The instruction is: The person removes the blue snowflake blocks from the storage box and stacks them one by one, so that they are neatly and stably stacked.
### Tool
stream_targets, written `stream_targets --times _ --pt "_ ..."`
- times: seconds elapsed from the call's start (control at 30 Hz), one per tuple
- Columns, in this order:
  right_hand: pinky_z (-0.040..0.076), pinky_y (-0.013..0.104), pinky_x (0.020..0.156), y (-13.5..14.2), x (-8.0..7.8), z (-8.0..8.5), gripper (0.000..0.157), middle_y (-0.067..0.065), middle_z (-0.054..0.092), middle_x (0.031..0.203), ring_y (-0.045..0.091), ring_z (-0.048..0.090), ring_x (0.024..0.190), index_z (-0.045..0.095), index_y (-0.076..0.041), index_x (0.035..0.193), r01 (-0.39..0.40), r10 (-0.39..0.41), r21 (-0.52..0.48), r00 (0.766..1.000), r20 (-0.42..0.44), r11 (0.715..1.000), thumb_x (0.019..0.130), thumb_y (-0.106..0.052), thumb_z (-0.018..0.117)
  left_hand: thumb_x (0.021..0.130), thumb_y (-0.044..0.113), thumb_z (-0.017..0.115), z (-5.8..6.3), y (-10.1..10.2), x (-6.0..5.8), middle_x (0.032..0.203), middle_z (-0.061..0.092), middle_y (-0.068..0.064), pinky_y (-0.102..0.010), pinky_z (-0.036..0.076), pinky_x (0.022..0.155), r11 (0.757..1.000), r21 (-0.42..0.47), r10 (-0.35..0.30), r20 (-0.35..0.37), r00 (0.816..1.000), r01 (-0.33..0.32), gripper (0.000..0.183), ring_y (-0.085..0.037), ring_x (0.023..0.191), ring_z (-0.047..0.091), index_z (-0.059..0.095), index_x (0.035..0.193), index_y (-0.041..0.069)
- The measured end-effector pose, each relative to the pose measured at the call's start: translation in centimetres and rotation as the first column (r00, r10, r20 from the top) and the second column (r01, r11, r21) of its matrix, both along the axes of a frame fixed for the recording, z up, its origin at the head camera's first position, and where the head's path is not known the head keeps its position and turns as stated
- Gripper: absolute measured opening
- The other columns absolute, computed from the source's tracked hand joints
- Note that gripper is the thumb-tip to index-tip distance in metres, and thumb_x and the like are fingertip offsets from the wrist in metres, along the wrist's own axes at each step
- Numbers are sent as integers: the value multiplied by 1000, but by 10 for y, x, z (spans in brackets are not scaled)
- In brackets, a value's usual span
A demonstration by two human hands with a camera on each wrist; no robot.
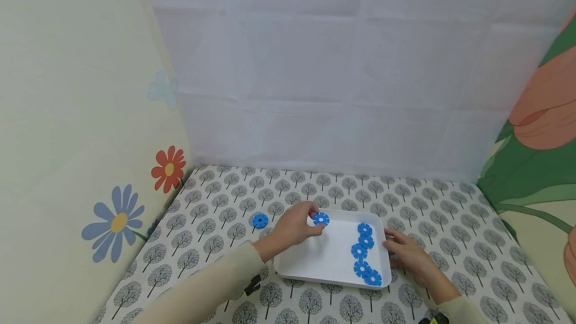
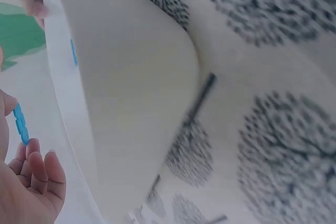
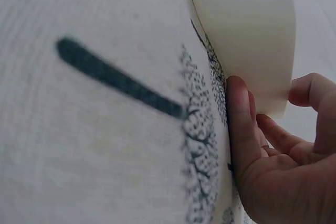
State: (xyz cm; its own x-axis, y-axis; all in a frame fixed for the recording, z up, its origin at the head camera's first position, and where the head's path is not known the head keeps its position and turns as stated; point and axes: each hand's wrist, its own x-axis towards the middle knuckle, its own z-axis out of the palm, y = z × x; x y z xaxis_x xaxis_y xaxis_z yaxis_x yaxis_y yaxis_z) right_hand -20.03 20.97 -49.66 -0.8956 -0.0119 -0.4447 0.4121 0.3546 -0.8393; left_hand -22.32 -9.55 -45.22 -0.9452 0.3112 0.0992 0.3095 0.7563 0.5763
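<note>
A white tray (image 1: 315, 279) lies on the patterned cloth. Over its far left part, my left hand (image 1: 294, 224) pinches a blue notched disc (image 1: 321, 219) between thumb and fingers; the disc (image 2: 20, 123) appears edge-on in the left wrist view. My right hand (image 1: 407, 256) holds the tray's right side. In the right wrist view, one digit of that hand (image 3: 289, 166) touches the rim and other fingers lie low by the outer wall. Inside the tray, along its right side, several blue notched discs (image 1: 361, 268) form a winding row, touching or overlapping.
Another blue disc (image 1: 260, 220) with a dark centre lies on the cloth, left of the tray. The tree-patterned cloth (image 1: 216, 264) covers the table. A white sheet (image 1: 324, 89) hangs behind, and walls with painted flowers (image 1: 119, 223) stand at both sides.
</note>
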Motion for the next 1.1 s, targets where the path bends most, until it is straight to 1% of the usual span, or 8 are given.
stream_targets --times 0.1,0.23,0.47,0.57,0.8,0.87,1.03,1.1 --pt "59 40 78 1 0 -1 60 23 58 130 28 63 101 41 -4 152 -4 4 -6 1000 -4 1000 96 -20 59 85 29 82 1 -9 1 97 63 3 -26 50 71 1000 10 9 -10 1000 -9 35 -10 83 56 66 109 10" --pt "59 40 77 1 1 -1 60 23 59 129 27 64 99 41 -4 151 -9 9 -6 1000 -12 1000 97 -20 59 85 28 82 2 -20 2 98 63 2 -26 50 70 999 18 36 6 999 -37 35 -11 83 56 66 111 9" --pt "59 40 77 0 1 0 60 22 59 130 27 64 99 43 -5 151 -10 10 6 1000 -18 1000 96 -21 60 84 25 83 0 -37 4 96 61 2 -25 49 66 996 45 74 -1 997 -74 33 -11 78 54 65 107 9" --pt "59 40 77 1 1 0 59 23 59 130 26 64 98 43 -4 151 -16 16 5 1000 -22 1000 97 -21 59 83 23 83 -1 -43 4 96 61 2 -24 49 66 995 49 92 -4 996 -91 34 -11 79 54 65 108 8" --pt "59 40 78 2 2 -1 60 23 59 131 26 64 97 42 -3 151 -22 22 -4 999 -30 1000 96 -20 59 82 22 84 -2 -58 2 98 61 1 -27 50 70 988 50 146 13 989 -147 36 -14 83 56 65 109 8" --pt "59 40 78 2 2 -1 60 23 59 131 26 64 97 42 -3 151 -24 24 -6 999 -31 1000 96 -20 59 82 23 83 -3 -63 2 97 62 1 -28 50 68 986 45 162 6 987 -163 35 -14 81 55 64 108 9" --pt "59 40 77 2 1 -2 60 23 59 131 26 65 97 41 -3 151 -24 24 -7 999 -28 1000 96 -20 58 81 21 83 -6 -76 1 97 62 1 -26 48 61 980 69 187 0 982 -187 34 -13 73 52 64 108 9" --pt "59 40 78 2 1 -1 60 24 58 131 26 65 98 41 -3 151 -24 24 -1 999 -25 1000 96 -21 59 82 20 83 -8 -81 0 98 62 1 -25 48 61 977 75 198 -2 980 -198 34 -12 74 53 65 109 10"
